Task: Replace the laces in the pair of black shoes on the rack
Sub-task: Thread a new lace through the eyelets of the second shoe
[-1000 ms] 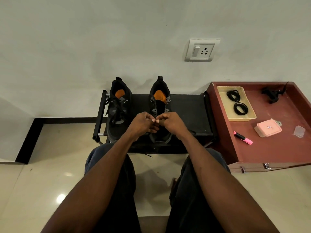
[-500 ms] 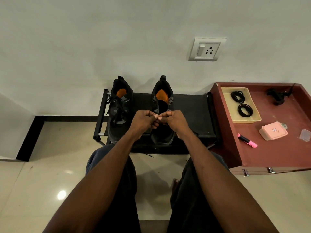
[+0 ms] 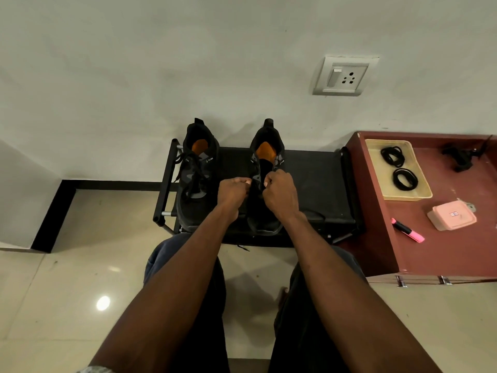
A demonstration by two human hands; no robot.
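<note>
Two black shoes with orange insoles stand on a low black rack (image 3: 317, 179) against the wall. The left shoe (image 3: 197, 173) is laced, with loose lace ends. Over the right shoe (image 3: 265, 157), my left hand (image 3: 233, 192) and my right hand (image 3: 279, 193) are both clenched, each pinching a thin black lace at the shoe's throat. The lace itself is mostly hidden by my fingers. A loose lace end (image 3: 243, 247) hangs below the rack's front edge.
A dark red cabinet top (image 3: 457, 251) stands right of the rack. It carries a cream tray (image 3: 376, 157) with two coiled black laces (image 3: 392, 156), a pink box (image 3: 451, 215), a pink marker (image 3: 407, 230) and a black object (image 3: 461, 156). A wall socket (image 3: 345, 76) is above.
My two hands, earlier touching over the right shoe, have drawn slightly apart, each pulling its side of the lace outward. The view has shifted a little to the left.
</note>
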